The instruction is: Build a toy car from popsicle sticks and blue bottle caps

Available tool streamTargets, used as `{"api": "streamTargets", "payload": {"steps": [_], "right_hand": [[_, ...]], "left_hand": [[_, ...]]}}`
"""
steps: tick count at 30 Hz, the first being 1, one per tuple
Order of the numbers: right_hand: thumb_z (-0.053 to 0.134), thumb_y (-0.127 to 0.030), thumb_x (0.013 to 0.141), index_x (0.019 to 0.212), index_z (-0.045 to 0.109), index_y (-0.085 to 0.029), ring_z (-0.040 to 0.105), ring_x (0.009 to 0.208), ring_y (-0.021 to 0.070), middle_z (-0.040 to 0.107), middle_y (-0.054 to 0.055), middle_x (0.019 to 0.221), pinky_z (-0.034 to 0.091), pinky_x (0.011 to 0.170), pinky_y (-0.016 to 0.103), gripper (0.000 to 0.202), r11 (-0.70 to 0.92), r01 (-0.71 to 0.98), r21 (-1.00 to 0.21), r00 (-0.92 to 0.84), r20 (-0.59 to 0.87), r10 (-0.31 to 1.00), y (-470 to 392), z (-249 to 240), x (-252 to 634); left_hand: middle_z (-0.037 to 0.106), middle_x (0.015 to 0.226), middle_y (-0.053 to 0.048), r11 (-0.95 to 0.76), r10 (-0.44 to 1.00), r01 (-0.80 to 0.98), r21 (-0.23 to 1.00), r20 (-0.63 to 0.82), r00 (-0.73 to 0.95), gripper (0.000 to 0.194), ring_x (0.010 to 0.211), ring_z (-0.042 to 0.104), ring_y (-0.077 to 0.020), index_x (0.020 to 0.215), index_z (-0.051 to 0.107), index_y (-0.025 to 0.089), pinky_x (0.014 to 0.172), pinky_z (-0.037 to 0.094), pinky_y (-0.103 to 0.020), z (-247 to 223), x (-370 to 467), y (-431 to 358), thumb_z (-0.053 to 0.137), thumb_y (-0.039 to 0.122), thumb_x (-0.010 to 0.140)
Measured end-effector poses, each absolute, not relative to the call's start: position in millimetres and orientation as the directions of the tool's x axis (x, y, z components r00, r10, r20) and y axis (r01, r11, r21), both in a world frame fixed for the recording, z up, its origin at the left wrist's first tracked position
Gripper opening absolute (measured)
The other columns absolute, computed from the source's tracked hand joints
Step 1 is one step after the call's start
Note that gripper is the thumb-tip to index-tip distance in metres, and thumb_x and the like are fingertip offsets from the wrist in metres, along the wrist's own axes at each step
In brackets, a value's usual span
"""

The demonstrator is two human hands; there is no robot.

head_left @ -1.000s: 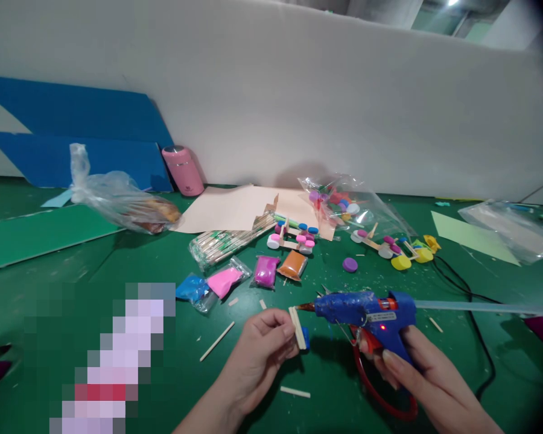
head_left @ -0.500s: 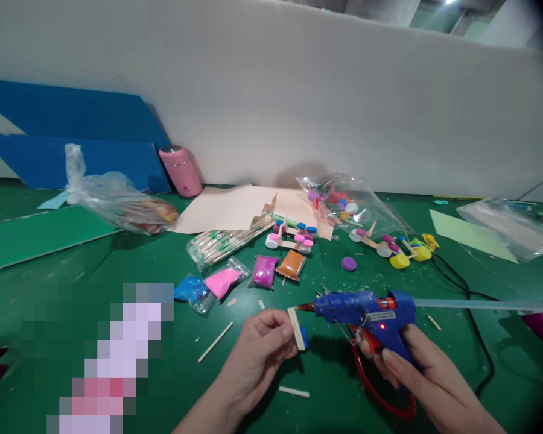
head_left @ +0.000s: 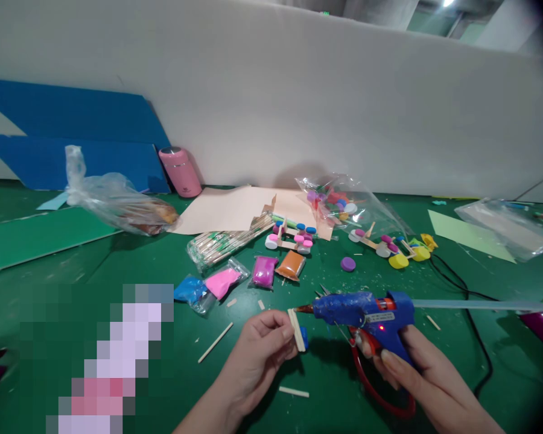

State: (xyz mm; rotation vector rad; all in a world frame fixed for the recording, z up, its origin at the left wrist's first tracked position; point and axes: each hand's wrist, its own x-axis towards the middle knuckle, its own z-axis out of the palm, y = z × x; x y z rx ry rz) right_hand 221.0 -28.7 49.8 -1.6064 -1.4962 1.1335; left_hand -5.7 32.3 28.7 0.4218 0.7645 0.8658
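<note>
Pinched between the thumb and fingers of my left hand (head_left: 266,343) are short pale wooden sticks (head_left: 297,331), held side by side. A small blue piece (head_left: 304,339) shows just behind them; whether it is joined to them I cannot tell. My right hand (head_left: 428,374) is wrapped round the handle of a blue hot glue gun (head_left: 366,310), fingers at its red trigger. The gun's nozzle is at the upper end of the sticks. A clear glue stick (head_left: 461,305) sticks out from the gun's rear. Under the gun lie scissors with red handles (head_left: 366,386), partly hidden.
Loose sticks (head_left: 294,392) lie near my hands. Beyond are clay packets (head_left: 265,271), bundled sticks (head_left: 226,241) and small wheeled models (head_left: 292,236). A black cord (head_left: 475,337) runs at right. A pink flask (head_left: 181,172) stands by the white partition (head_left: 271,96).
Almost nothing differs. The glue gun's nozzle stays at the top of the sticks, and both hands keep their hold; the view has shifted very slightly.
</note>
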Motion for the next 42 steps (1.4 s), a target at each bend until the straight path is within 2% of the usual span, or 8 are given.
{"api": "streamTargets", "payload": {"steps": [7, 13, 24, 29, 35, 40, 42], "right_hand": [[0.048, -0.036, 0.083, 0.098, 0.059, -0.026, 0.058, 0.075, 0.0183, 0.064, 0.003, 0.087, 0.050, 0.068, 0.024, 0.022, -0.136, 0.435, -0.890, -0.034, -0.167, 0.985, -30.3, 50.6, 221.4], [0.046, -0.036, 0.084, 0.108, 0.054, -0.029, 0.056, 0.085, 0.0192, 0.062, 0.002, 0.100, 0.048, 0.070, 0.023, 0.026, -0.137, 0.449, -0.883, -0.036, -0.172, 0.984, -30.6, 49.2, 222.6], [0.040, -0.038, 0.087, 0.103, 0.051, -0.029, 0.054, 0.089, 0.0197, 0.060, 0.002, 0.099, 0.044, 0.078, 0.026, 0.022, -0.218, 0.409, -0.886, -0.088, -0.276, 0.957, -34.2, 51.4, 225.0], [0.039, -0.038, 0.087, 0.106, 0.049, -0.028, 0.052, 0.098, 0.0218, 0.058, 0.004, 0.105, 0.043, 0.082, 0.028, 0.024, -0.224, 0.388, -0.894, -0.117, -0.288, 0.950, -36.9, 49.5, 226.8], [0.039, -0.038, 0.087, 0.108, 0.049, -0.028, 0.054, 0.095, 0.0201, 0.059, 0.003, 0.104, 0.047, 0.077, 0.025, 0.025, -0.198, 0.411, -0.890, -0.121, -0.269, 0.956, -38.2, 50.3, 227.1], [0.042, -0.038, 0.086, 0.102, 0.052, -0.027, 0.057, 0.076, 0.0158, 0.062, 0.001, 0.088, 0.049, 0.068, 0.020, 0.023, -0.147, 0.478, -0.866, -0.102, -0.221, 0.970, -36.4, 52.8, 225.2], [0.041, -0.039, 0.086, 0.106, 0.051, -0.027, 0.058, 0.080, 0.0170, 0.062, 0.002, 0.092, 0.049, 0.067, 0.021, 0.026, -0.155, 0.482, -0.862, -0.102, -0.231, 0.968, -36.4, 52.7, 225.7]], "left_hand": [[0.052, 0.050, 0.001, 0.594, 0.804, -0.520, 0.614, -0.432, 0.409, 0.020, 0.046, 0.041, -0.0050, 0.057, 0.058, 0.011, 0.050, 0.032, -0.018, 29.4, -5.4, 32.9, 0.075, 0.022, 0.058], [0.052, 0.052, 0.001, 0.597, 0.802, -0.513, 0.617, -0.428, 0.418, 0.018, 0.047, 0.041, -0.0051, 0.058, 0.059, 0.011, 0.051, 0.033, -0.018, 28.5, -5.7, 32.3, 0.074, 0.022, 0.059], [0.050, 0.050, 0.002, 0.598, 0.801, -0.510, 0.618, -0.436, 0.410, 0.019, 0.047, 0.040, -0.0050, 0.057, 0.058, 0.012, 0.051, 0.033, -0.018, 31.2, -5.4, 32.2, 0.074, 0.021, 0.059], [0.048, 0.049, 0.003, 0.593, 0.805, -0.520, 0.615, -0.428, 0.411, 0.019, 0.045, 0.038, -0.0040, 0.057, 0.058, 0.011, 0.050, 0.032, -0.017, 31.4, -5.4, 31.8, 0.074, 0.021, 0.058], [0.049, 0.049, 0.003, 0.592, 0.806, -0.525, 0.612, -0.424, 0.413, 0.020, 0.045, 0.039, -0.0043, 0.057, 0.058, 0.011, 0.049, 0.032, -0.017, 28.9, -6.1, 33.7, 0.074, 0.023, 0.059], [0.049, 0.050, 0.002, 0.583, 0.812, -0.528, 0.618, -0.412, 0.414, 0.017, 0.045, 0.038, -0.0038, 0.058, 0.058, 0.011, 0.049, 0.032, -0.017, 27.0, -7.1, 32.8, 0.072, 0.021, 0.061], [0.049, 0.050, 0.002, 0.584, 0.811, -0.525, 0.619, -0.412, 0.416, 0.017, 0.045, 0.038, -0.0038, 0.059, 0.059, 0.011, 0.049, 0.032, -0.017, 25.9, -7.7, 32.1, 0.072, 0.021, 0.062]]}}
